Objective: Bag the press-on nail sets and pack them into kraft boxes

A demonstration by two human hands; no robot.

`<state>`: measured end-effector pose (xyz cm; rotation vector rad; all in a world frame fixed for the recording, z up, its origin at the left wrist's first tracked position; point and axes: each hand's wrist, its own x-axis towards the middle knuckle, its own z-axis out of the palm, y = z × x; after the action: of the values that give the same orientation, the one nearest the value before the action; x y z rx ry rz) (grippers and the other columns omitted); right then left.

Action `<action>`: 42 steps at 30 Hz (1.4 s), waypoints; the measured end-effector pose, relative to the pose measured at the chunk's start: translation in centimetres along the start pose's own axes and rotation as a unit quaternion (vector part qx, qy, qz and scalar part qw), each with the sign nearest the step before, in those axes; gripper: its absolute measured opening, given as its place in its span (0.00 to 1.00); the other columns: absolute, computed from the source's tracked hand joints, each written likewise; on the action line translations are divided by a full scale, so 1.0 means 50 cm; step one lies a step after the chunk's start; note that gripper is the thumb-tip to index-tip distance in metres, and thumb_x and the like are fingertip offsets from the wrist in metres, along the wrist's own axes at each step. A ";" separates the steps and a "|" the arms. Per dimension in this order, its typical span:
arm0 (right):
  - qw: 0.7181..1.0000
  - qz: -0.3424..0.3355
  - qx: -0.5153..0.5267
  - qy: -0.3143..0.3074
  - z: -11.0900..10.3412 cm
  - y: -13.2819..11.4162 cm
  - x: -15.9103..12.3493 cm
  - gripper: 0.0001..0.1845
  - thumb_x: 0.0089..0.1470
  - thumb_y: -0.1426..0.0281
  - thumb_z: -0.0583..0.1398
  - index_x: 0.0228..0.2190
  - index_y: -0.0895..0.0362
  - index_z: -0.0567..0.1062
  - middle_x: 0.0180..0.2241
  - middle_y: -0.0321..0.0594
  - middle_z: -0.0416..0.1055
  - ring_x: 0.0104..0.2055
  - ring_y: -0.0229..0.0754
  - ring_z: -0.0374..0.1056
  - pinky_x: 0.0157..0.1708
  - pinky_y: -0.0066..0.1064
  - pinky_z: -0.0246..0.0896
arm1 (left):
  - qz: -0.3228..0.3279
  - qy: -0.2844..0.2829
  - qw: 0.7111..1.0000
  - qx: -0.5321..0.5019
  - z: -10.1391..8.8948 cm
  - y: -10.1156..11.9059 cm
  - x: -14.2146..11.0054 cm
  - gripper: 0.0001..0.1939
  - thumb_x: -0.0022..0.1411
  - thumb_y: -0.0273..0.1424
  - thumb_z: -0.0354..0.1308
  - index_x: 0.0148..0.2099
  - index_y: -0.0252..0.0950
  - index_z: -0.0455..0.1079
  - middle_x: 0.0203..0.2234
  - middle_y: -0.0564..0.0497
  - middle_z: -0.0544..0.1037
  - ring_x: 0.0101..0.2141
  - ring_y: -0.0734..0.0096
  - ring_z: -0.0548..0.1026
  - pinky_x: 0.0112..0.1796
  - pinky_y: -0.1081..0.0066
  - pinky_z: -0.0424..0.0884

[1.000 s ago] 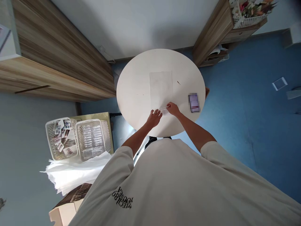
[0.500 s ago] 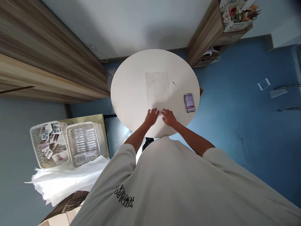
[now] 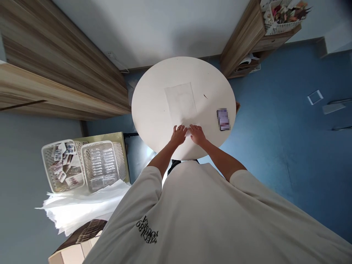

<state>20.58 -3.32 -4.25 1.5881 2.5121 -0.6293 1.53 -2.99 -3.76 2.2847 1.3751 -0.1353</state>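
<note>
A thin, whitish, see-through sheet (image 3: 180, 99) lies flat on the round white table (image 3: 150, 106), slightly turned. At its near edge my left hand (image 3: 179, 135) grips it with bent fingers; a ring shows on one finger. Close beside it, my right hand (image 3: 197, 134) holds the same edge, fingers curled down and drawn together. A small whitish part of the sheet shows between the two hands, seemingly folded or bunched. My fingertips hide the rest of that edge.
A blurred-out purple phone-like thing (image 3: 223, 119) and a small dark mark (image 3: 205, 96) are on the table's right. At lower left stand white baskets of printed pieces (image 3: 44, 172) and clear plastic packs (image 3: 114, 156), beside white sheets (image 3: 79, 205). Wooden cabinets (image 3: 90, 73) flank the table.
The sheet has turned a little, its far end swinging to the left. Both my hands stay at its near edge, now slightly closer together. The view has shifted slightly.
</note>
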 end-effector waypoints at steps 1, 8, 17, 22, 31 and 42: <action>1.000 -0.010 0.000 -0.001 0.001 0.001 0.000 0.31 0.59 0.77 0.58 0.64 0.60 0.70 0.70 0.57 0.63 0.70 0.61 0.59 0.68 0.53 0.48 | -0.004 0.000 1.000 -0.003 0.003 0.001 -0.002 0.32 0.65 0.29 0.59 0.70 0.38 0.64 0.69 0.36 0.68 0.70 0.45 0.62 0.72 0.42 0.48; 0.998 -0.054 0.037 -0.019 -0.007 -0.004 -0.033 0.28 0.58 0.71 0.61 0.60 0.60 0.72 0.65 0.58 0.69 0.65 0.61 0.64 0.68 0.52 0.45 | -0.030 -0.017 0.999 -0.029 0.014 0.009 -0.046 0.31 0.63 0.34 0.63 0.67 0.37 0.65 0.65 0.35 0.71 0.67 0.45 0.68 0.72 0.41 0.44; 0.993 -0.035 0.085 -0.071 -0.051 0.002 0.005 0.22 0.73 0.61 0.51 0.58 0.58 0.74 0.53 0.51 0.79 0.55 0.56 0.73 0.61 0.45 0.56 | -0.111 -0.021 0.988 -0.105 -0.016 0.001 -0.031 0.21 0.72 0.36 0.52 0.63 0.42 0.70 0.63 0.41 0.75 0.70 0.50 0.63 0.72 0.41 0.44; 0.992 0.070 0.090 -0.047 -0.056 0.024 0.042 0.24 0.75 0.61 0.47 0.61 0.57 0.72 0.55 0.54 0.78 0.57 0.57 0.72 0.59 0.48 0.60 | -0.183 -0.034 0.975 -0.125 -0.054 -0.027 0.014 0.24 0.74 0.36 0.50 0.68 0.41 0.64 0.60 0.40 0.78 0.65 0.50 0.70 0.70 0.45 0.49; 0.972 0.183 0.146 -0.029 -0.044 0.043 0.047 0.30 0.70 0.65 0.52 0.69 0.58 0.63 0.65 0.54 0.69 0.64 0.59 0.67 0.61 0.47 0.64 | -0.215 -0.031 0.965 -0.146 -0.055 -0.068 0.017 0.26 0.72 0.30 0.51 0.70 0.38 0.61 0.52 0.39 0.82 0.58 0.51 0.76 0.63 0.52 0.61; 0.952 0.239 0.192 -0.020 -0.054 0.021 0.067 0.30 0.72 0.64 0.49 0.70 0.57 0.59 0.54 0.55 0.77 0.59 0.60 0.71 0.58 0.48 0.65 | -0.220 0.006 0.972 -0.084 -0.065 -0.032 -0.063 0.33 0.69 0.29 0.53 0.74 0.39 0.55 0.71 0.35 0.65 0.69 0.47 0.65 0.66 0.48 0.60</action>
<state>20.35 0.93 -3.10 2.1783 1.9316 -1.1002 -1.87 -3.49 -0.45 1.8183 1.8090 -0.1398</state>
